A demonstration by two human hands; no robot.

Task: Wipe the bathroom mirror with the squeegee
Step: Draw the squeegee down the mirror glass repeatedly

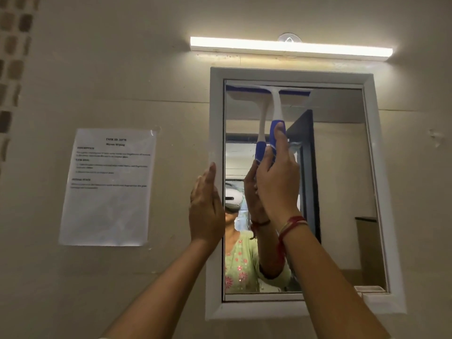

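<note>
A white-framed mirror hangs on the beige wall. My right hand grips the blue handle of a white-and-blue squeegee. Its blade lies across the top left of the glass, just under the upper frame, touching the mirror. My left hand rests with straight fingers flat against the mirror's left frame edge. The glass reflects the squeegee, my arms and a person wearing a headset.
A lit tube lamp is mounted above the mirror. A printed sheet of paper is taped to the wall on the left. Small brown tiles run down the far left edge.
</note>
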